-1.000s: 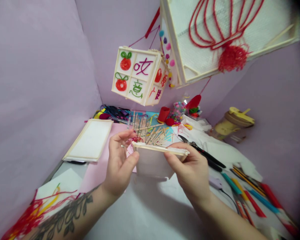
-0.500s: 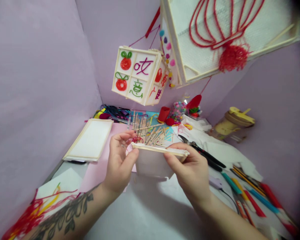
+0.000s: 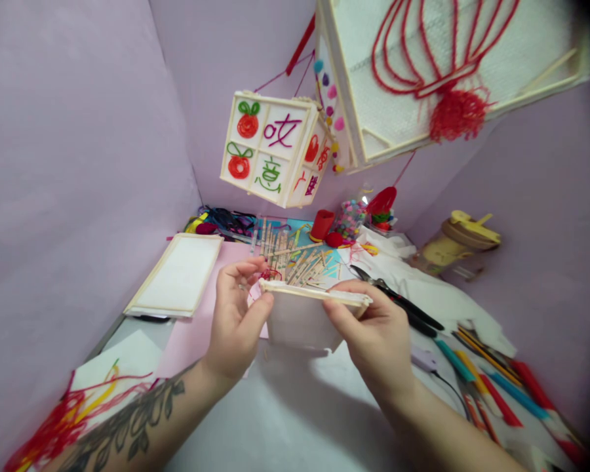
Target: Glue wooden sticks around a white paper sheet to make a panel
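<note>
Held tilted between both hands above the table is a white panel with a thin wooden-stick frame [image 3: 302,321], its stick edge toward the top. My left hand [image 3: 238,314] grips its upper left corner, thumb in front and fingers behind. At the right end, my right hand [image 3: 376,341] pinches the edge between thumb and fingers. The far side of the panel is hidden. Behind it lie several printed wooden sticks [image 3: 307,267]. A second white framed panel [image 3: 179,275] rests at the left on pink paper [image 3: 216,262].
A decorated lantern [image 3: 265,147] and a larger one with a red tassel [image 3: 459,115] hang overhead. Black-handled pliers [image 3: 398,298], a lilac glue gun [image 3: 424,358] and several markers [image 3: 504,400] lie right. Red yarn [image 3: 54,419] lies front left; a lidded cup [image 3: 455,242] stands back right.
</note>
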The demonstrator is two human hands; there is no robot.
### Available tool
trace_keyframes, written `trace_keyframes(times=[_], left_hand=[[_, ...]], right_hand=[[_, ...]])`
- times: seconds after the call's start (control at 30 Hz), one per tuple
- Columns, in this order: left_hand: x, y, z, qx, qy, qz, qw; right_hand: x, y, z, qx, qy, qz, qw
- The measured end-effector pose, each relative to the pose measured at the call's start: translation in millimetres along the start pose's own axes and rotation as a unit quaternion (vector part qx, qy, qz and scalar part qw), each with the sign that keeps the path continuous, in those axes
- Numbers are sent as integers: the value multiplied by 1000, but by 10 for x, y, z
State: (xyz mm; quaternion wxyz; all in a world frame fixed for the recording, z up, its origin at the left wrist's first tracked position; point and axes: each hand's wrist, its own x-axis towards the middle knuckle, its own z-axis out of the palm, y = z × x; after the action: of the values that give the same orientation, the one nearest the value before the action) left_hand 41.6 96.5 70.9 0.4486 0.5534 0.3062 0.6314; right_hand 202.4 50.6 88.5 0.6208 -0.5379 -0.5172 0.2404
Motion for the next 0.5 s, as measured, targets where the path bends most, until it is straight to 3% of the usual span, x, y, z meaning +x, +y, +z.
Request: trace_keyframes(times=[0.5], left_hand=[[-7, 14, 10, 13, 13, -7, 1000]], right_hand=[[1, -3, 6, -6, 1, 0, 1000]])
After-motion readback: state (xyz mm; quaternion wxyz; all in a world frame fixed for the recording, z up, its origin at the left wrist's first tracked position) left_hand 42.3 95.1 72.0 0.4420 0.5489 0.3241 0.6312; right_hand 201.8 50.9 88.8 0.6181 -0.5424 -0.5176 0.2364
